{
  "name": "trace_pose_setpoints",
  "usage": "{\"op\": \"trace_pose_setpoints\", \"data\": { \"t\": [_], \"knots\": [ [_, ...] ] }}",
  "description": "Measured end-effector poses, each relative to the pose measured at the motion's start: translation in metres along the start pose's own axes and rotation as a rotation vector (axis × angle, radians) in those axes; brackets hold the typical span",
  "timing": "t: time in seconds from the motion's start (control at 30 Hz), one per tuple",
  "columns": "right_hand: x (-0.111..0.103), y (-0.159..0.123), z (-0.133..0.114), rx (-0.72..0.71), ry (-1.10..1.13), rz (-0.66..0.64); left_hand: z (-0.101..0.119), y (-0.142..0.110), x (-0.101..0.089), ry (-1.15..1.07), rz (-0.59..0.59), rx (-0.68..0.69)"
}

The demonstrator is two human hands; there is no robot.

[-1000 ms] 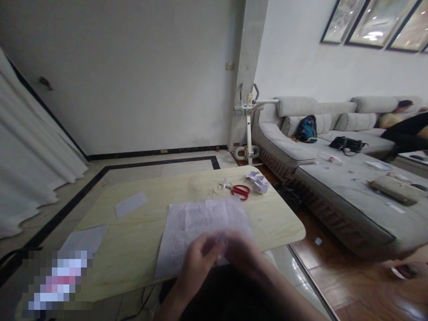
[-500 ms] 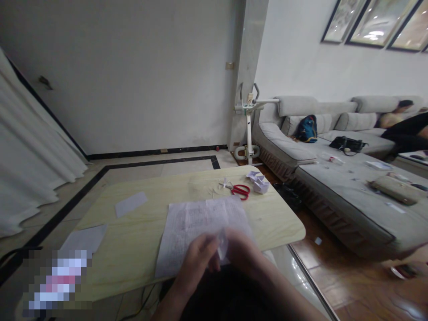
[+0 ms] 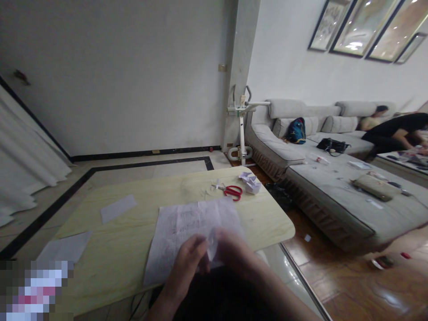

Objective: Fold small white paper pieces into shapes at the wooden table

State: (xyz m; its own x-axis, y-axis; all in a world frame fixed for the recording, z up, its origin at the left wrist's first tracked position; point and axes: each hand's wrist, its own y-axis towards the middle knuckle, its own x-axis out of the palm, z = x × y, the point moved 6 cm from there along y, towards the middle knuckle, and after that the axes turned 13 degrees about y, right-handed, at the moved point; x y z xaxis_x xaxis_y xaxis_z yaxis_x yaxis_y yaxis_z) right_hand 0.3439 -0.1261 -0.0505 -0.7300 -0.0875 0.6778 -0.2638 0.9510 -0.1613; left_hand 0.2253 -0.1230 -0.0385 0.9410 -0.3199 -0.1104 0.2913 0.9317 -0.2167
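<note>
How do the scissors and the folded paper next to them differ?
The scissors have bright red handles, while the folded paper is whitish all over. The scissors lie flat; the folded paper stands up in bulky folds. The folded paper sits closer to the table's right edge than the scissors. Both rest on the table.

Dim, greyish light leaves the wall (image 3: 133, 80) dull on the left; bright spots glare off the framed pictures (image 3: 357, 29) (the glossy floor (image 3: 371, 294) shines too), and the right hand (image 3: 230, 247) is blurred.
</note>
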Motion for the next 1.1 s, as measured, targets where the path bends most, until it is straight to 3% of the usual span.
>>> {"op": "trace_pose_setpoints", "data": {
  "t": [0.1,0.2,0.27,0.3,0.43,0.6,0.7,0.8,0.93,1.0,1.1],
  "knots": [
    [-0.010,-0.004,-0.011,-0.095,-0.219,0.084,-0.001,0.000,-0.001,0.005,-0.024,0.031],
    [-0.001,-0.021,-0.043,-0.396,-0.722,0.082,-0.009,0.003,-0.002,-0.042,-0.017,0.016],
    [0.016,-0.036,-0.060,-0.613,-1.090,-0.002,-0.014,0.004,-0.001,-0.076,-0.008,-0.010],
    [0.025,-0.042,-0.064,-0.655,-1.228,-0.070,-0.015,0.005,0.000,-0.086,-0.016,-0.020],
    [0.044,-0.054,-0.066,-0.661,-1.424,-0.284,-0.007,0.003,0.005,-0.095,-0.079,-0.028],
    [0.042,-0.050,-0.064,-0.658,-1.277,-0.294,0.001,-0.001,0.009,-0.089,-0.115,-0.032],
    [0.030,-0.042,-0.061,-0.603,-1.070,-0.196,-0.006,0.000,0.011,-0.125,-0.130,-0.044],
    [0.004,-0.029,-0.058,-0.470,-0.683,0.048,-0.014,0.004,0.014,-0.168,-0.155,-0.080],
    [-0.018,-0.015,-0.043,-0.245,-0.126,0.168,-0.013,0.005,0.017,-0.161,-0.166,-0.080],
    [-0.021,-0.013,-0.038,-0.203,-0.065,0.194,-0.007,0.005,0.017,-0.125,-0.160,-0.052],
    [-0.025,-0.011,-0.030,-0.178,-0.143,0.207,-0.001,0.005,0.016,-0.074,-0.120,-0.030]
  ]
}}
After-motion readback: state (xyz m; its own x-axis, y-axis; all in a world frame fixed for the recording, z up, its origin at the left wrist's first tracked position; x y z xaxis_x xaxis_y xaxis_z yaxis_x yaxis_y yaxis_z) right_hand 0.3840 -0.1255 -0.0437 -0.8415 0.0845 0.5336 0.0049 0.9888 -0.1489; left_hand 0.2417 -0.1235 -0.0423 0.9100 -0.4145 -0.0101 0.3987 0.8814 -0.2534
